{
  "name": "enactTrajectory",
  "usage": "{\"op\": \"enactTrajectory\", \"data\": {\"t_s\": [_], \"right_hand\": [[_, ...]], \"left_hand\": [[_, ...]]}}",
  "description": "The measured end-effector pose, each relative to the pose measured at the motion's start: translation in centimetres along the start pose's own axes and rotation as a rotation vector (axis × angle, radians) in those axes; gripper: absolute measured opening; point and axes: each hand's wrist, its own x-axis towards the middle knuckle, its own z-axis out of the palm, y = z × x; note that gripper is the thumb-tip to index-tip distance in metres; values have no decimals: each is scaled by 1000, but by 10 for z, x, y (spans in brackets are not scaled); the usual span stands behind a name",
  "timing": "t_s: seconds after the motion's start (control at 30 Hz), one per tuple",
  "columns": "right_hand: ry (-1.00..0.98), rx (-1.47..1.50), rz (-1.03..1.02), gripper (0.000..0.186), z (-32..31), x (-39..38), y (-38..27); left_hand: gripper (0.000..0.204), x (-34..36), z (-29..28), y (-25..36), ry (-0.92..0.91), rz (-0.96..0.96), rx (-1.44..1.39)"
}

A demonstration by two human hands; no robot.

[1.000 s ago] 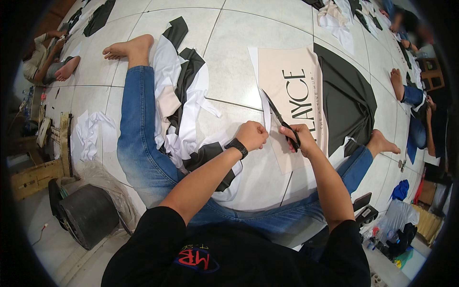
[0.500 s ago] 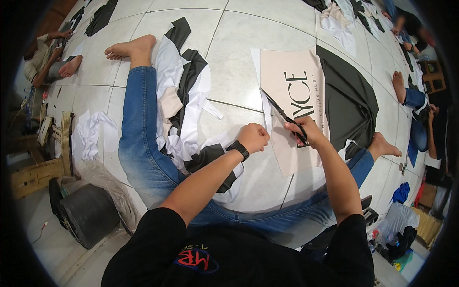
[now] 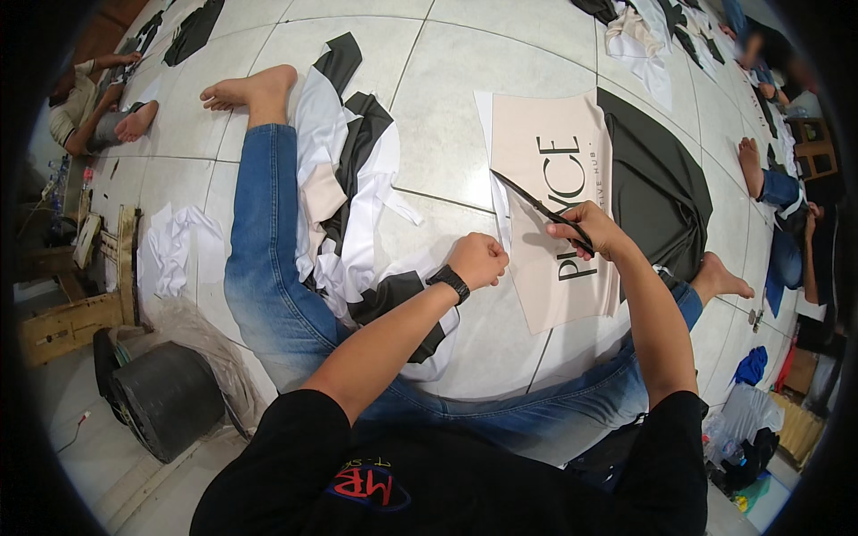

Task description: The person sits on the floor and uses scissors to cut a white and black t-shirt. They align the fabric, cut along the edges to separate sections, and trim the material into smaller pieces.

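Note:
My right hand (image 3: 590, 230) grips a pair of black scissors (image 3: 538, 205), fingers around the handles. The blades lie over the left edge of a beige fabric panel (image 3: 527, 134) with dark printed lettering, tips pointing up and left. Along that edge runs a narrow white fabric strip (image 3: 500, 210), partly separated from the panel. At its lower end my left hand (image 3: 481, 260), a black watch on its wrist, is closed with fingertips pinched on the strip. Dark grey fabric (image 3: 657, 179) adjoins the panel's right side, its folds reaching my right foot.
Crumpled white, black and beige fabric (image 3: 349, 196) lies along my outstretched left leg (image 3: 264, 232). A black cylinder (image 3: 170, 402) and a wooden frame (image 3: 85, 322) stand at left. Other people sit at far left and right. More cloth (image 3: 639, 45) lies far off.
My right hand has shifted right and slightly away from me with the scissors, uncovering more lettering. The blade tips stay near the panel's left edge. My left hand holds nearly the same place.

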Motion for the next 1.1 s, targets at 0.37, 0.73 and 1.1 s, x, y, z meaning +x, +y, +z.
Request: {"op": "enactTrajectory", "data": {"t_s": [0.37,0.73,1.1], "right_hand": [[69,549,92,57,83,-25,21],[240,955,105,66,171,-11,-24],[319,902,45,65,169,2,-23]], "left_hand": [[17,1,-84,13,291,86,-166],[15,9,-123,14,395,217,-244],[10,18,-128,10,193,316,-858]]}}
